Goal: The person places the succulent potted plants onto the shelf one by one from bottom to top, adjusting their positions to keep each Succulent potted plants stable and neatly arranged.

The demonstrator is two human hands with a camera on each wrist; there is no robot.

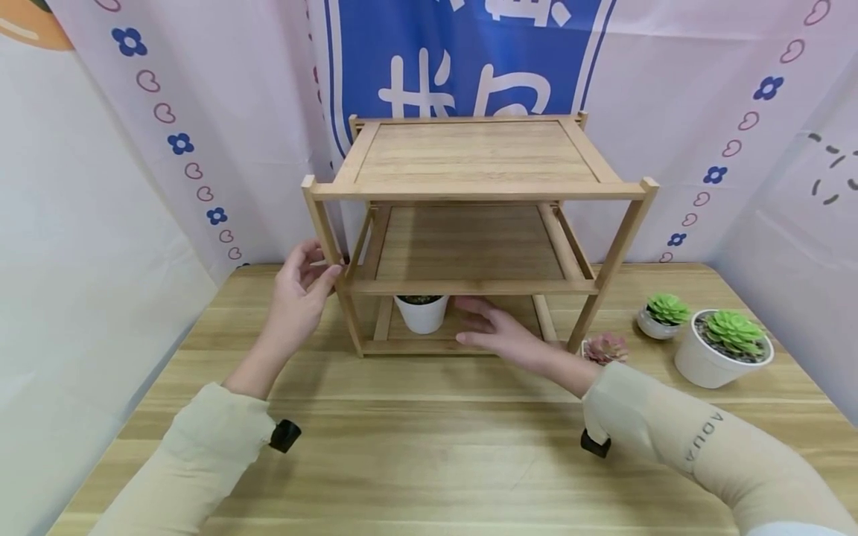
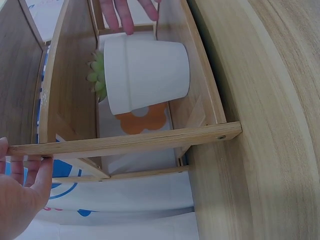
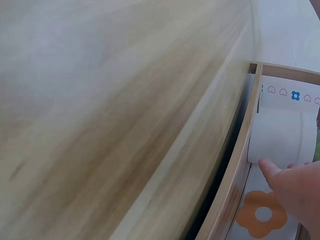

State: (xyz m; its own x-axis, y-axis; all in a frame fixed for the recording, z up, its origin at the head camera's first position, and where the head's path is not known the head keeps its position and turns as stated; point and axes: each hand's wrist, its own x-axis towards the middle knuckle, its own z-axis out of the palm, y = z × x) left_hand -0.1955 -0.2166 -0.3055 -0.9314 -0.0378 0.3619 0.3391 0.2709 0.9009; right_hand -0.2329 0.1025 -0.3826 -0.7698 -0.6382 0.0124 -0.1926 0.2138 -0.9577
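Observation:
A three-tier wooden shelf rack point(image 1: 469, 286) stands on the table. My left hand point(image 1: 302, 286) grips its front left post, with the thumb point(image 2: 44, 180) on one side and fingers behind. On the bottom tier sits a white pot point(image 1: 422, 314) holding a green succulent point(image 2: 97, 75), mostly hidden by the middle tier in the head view. My right hand point(image 1: 499, 331) reaches into the bottom tier just right of the pot, its fingers loosely extended. In the right wrist view the thumb point(image 3: 270, 170) lies at the pot's edge; whether it touches cannot be told.
Right of the rack stand a small pink succulent point(image 1: 605, 348), a small green succulent in a pale pot point(image 1: 658, 326) and a larger white pot point(image 1: 712, 361) with a green succulent. A printed cloth point(image 1: 268, 112) hangs behind the table point(image 1: 429, 439).

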